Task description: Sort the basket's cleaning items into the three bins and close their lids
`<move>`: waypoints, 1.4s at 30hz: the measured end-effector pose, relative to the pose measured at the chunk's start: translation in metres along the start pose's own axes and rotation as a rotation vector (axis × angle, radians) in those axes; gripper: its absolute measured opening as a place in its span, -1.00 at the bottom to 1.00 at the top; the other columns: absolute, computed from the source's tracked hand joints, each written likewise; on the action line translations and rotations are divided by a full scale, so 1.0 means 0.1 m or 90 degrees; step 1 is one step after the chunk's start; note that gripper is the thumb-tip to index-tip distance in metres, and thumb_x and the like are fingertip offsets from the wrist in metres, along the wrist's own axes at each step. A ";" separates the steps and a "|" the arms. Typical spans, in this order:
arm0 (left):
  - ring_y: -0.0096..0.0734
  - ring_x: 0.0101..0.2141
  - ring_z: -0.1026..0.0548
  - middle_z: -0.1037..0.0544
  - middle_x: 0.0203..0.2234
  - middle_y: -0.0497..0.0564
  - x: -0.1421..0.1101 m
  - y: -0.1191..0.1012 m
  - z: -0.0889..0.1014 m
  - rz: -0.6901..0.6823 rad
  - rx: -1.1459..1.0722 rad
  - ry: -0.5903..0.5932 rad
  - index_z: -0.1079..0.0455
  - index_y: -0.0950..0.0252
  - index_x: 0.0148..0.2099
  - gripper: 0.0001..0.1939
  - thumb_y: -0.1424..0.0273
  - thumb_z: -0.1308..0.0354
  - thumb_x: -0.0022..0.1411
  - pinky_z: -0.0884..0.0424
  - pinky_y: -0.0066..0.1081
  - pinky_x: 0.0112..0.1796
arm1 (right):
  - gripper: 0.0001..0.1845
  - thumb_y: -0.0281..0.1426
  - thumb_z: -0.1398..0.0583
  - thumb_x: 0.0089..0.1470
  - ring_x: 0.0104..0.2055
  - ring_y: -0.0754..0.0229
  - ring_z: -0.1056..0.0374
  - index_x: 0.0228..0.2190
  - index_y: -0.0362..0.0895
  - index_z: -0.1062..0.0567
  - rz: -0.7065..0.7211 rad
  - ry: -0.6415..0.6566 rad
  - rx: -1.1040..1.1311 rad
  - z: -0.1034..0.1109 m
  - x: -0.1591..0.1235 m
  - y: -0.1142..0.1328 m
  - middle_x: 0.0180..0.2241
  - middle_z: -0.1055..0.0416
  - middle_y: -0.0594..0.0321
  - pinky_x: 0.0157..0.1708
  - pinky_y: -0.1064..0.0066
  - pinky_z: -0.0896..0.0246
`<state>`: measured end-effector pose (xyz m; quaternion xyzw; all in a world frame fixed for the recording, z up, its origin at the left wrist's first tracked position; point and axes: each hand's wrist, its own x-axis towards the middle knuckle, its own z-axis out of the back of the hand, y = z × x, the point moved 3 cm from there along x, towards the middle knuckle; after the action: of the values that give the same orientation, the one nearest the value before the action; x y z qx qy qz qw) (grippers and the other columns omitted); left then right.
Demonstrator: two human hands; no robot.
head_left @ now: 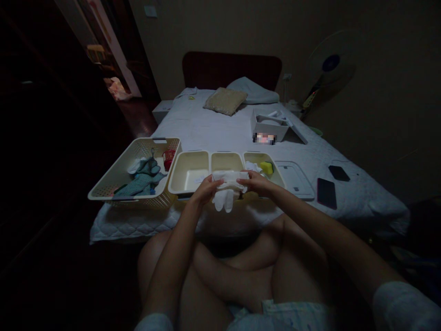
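Note:
A white cloth glove (223,198), its rounded finger ends hanging down, is stretched between my two hands over the front of the cream bins. My left hand (206,188) pinches its left edge, and my right hand (257,182) is closed on the right edge. Behind it stands a row of cream bins: the left bin (189,161) has a small pale item at its bottom, the middle bin (226,161) is partly covered by the glove, and the right bin (277,177) contains a yellow sponge (266,168) and white cloth (253,166).
At left, a perforated basket (161,198) holds a teal knitted item (143,179) and a red container (168,158). A clear lid (294,179) and two phones lie right, the nearer phone (326,193) included. Farther back are a white box (270,126) and a cushion (225,101).

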<state>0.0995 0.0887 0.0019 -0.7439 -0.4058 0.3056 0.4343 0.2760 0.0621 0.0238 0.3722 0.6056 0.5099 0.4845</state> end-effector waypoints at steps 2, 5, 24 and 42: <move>-0.43 -0.46 -0.46 -0.55 -0.42 0.05 0.01 0.01 0.01 0.004 0.016 0.006 -0.40 0.43 -0.22 -0.53 0.36 -0.37 -0.24 -0.34 -0.42 -0.36 | -0.63 -0.28 -0.32 -0.24 -0.53 0.35 -0.27 -0.34 -0.16 -0.41 0.006 -0.025 -0.002 0.01 0.01 0.00 -0.47 -0.40 0.27 -0.55 0.50 -0.21; -0.41 -0.45 -0.46 -0.55 -0.42 0.08 0.02 0.03 0.02 0.008 0.035 0.020 -0.41 0.44 -0.21 -0.52 0.34 -0.37 -0.24 -0.33 -0.41 -0.34 | -0.64 -0.31 -0.32 -0.26 -0.54 0.36 -0.25 -0.35 -0.17 -0.42 0.015 -0.060 -0.002 0.03 0.02 0.00 -0.47 -0.40 0.26 -0.58 0.53 -0.15; -0.37 -0.38 -0.48 -0.55 -0.37 0.08 0.00 0.02 0.00 -0.002 0.008 0.042 -0.40 0.43 -0.17 -0.48 0.36 -0.38 -0.24 -0.36 -0.37 -0.27 | -0.63 -0.34 -0.32 -0.27 -0.49 0.31 -0.31 -0.33 -0.17 -0.43 -0.002 0.003 0.048 -0.02 0.01 -0.04 -0.44 -0.45 0.24 -0.49 0.49 -0.23; -0.47 -0.48 -0.41 -0.51 -0.52 -0.04 -0.01 -0.03 0.00 -0.044 0.060 -0.063 -0.44 0.40 -0.33 -0.63 0.49 -0.32 -0.32 -0.29 -0.46 -0.37 | -0.62 -0.46 -0.31 -0.36 -0.51 0.36 -0.26 -0.35 -0.15 -0.43 0.013 -0.013 0.075 -0.06 -0.02 0.00 -0.50 -0.39 0.36 -0.52 0.53 -0.14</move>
<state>0.0977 0.0888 0.0043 -0.6921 -0.4373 0.3459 0.4585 0.2705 0.0585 0.0244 0.4113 0.6261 0.4743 0.4624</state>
